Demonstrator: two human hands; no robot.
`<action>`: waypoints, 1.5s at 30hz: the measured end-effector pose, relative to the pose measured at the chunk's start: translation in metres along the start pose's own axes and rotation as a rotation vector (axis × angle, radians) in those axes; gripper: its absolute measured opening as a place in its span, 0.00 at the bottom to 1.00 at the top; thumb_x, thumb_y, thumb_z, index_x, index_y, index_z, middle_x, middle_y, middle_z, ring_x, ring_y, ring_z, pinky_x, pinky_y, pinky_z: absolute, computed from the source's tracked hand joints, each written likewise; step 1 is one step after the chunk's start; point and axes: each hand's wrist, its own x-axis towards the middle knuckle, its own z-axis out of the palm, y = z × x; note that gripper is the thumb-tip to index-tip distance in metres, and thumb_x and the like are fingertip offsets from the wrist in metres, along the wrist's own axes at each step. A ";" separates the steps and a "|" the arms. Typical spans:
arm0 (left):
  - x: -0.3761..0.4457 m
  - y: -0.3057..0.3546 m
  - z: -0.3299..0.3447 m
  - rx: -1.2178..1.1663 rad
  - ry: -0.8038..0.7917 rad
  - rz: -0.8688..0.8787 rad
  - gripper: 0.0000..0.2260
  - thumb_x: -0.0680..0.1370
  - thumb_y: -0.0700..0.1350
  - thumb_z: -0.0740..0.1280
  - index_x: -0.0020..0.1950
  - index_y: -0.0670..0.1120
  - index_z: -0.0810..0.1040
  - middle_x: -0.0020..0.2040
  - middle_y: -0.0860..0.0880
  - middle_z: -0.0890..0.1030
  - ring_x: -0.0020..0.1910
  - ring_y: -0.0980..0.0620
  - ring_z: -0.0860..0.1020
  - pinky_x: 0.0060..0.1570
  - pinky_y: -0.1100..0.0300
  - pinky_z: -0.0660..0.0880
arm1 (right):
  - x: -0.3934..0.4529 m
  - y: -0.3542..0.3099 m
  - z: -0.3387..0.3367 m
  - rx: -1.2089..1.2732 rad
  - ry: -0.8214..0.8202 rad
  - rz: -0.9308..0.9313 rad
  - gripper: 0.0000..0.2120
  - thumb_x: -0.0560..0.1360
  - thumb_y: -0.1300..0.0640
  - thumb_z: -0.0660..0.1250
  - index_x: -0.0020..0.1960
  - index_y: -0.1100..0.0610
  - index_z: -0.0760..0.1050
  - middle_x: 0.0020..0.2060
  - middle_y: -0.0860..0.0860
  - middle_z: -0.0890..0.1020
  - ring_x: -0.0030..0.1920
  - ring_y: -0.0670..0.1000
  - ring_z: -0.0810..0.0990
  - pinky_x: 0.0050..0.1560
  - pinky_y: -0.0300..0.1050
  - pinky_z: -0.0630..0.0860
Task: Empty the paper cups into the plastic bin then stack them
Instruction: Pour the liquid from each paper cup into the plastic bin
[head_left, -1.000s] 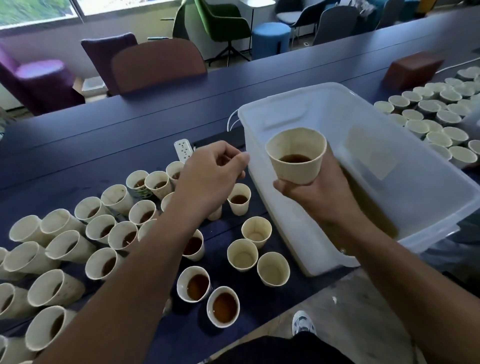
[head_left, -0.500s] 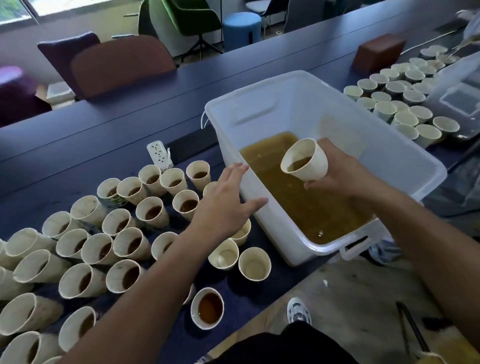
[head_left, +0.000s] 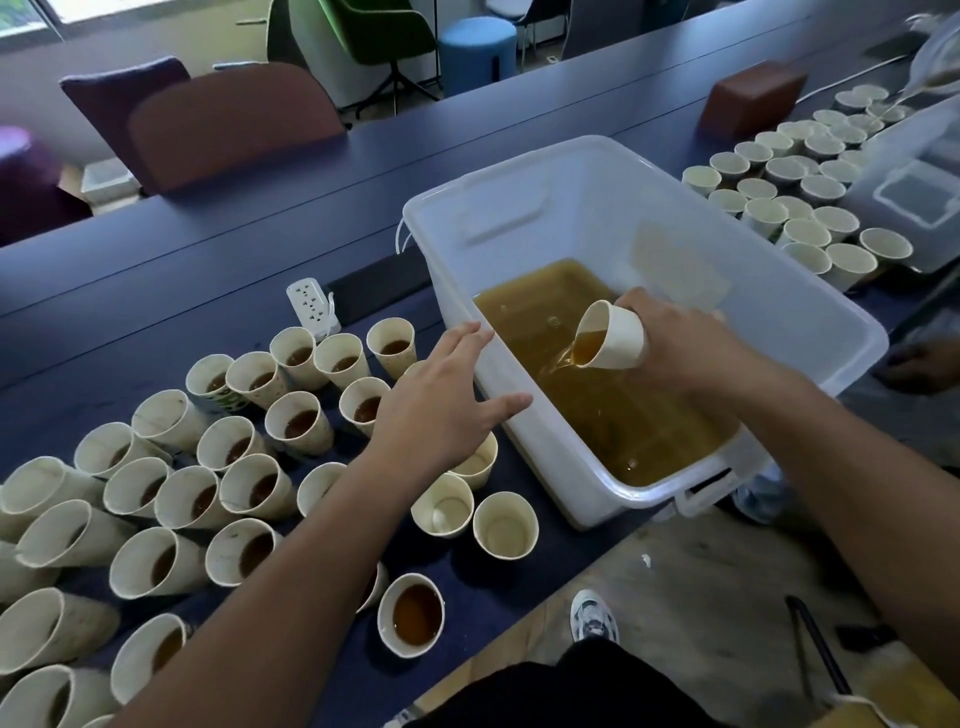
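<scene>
A translucent white plastic bin (head_left: 597, 208) with smooth, slightly glossy walls holds glossy amber-brown liquid (head_left: 613, 410). Left of the bin, matt cream paper cups (head_left: 249, 415) with stained insides stand on a matt dark blue tabletop (head_left: 208, 249). Beyond the bin sits a chair (head_left: 234, 124) with matt brown cloth upholstery.

Plastic bin (head_left: 810, 291) is set on desk (head_left: 218, 260) at frame centre-right. Filled paper cups (head_left: 244, 457) are clustered lower left of it; three emptied cups (head_left: 505, 525) just beside its near-left wall. More cups (head_left: 810, 208) are grouped upper right, behind bin. Power strip (head_left: 311, 306) lies left of bin.
</scene>
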 end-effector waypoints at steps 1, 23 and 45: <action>0.000 0.001 -0.001 0.014 0.003 -0.002 0.35 0.76 0.67 0.67 0.80 0.57 0.60 0.80 0.62 0.58 0.74 0.52 0.69 0.63 0.47 0.74 | 0.001 -0.001 -0.001 -0.023 0.002 0.003 0.29 0.72 0.51 0.76 0.65 0.46 0.63 0.53 0.48 0.76 0.54 0.57 0.77 0.59 0.58 0.66; 0.000 0.003 -0.004 0.040 -0.018 -0.012 0.36 0.76 0.67 0.66 0.80 0.57 0.59 0.80 0.62 0.58 0.72 0.52 0.71 0.58 0.49 0.74 | 0.018 -0.024 -0.027 -0.611 0.323 -0.141 0.22 0.75 0.55 0.71 0.66 0.49 0.68 0.60 0.56 0.78 0.63 0.62 0.75 0.65 0.65 0.61; -0.015 -0.014 -0.080 -0.700 0.132 -0.039 0.08 0.83 0.47 0.66 0.60 0.48 0.80 0.46 0.50 0.87 0.34 0.54 0.81 0.31 0.66 0.74 | -0.014 -0.107 -0.035 0.196 0.236 -0.060 0.33 0.69 0.47 0.78 0.70 0.47 0.67 0.62 0.53 0.72 0.65 0.59 0.68 0.62 0.59 0.64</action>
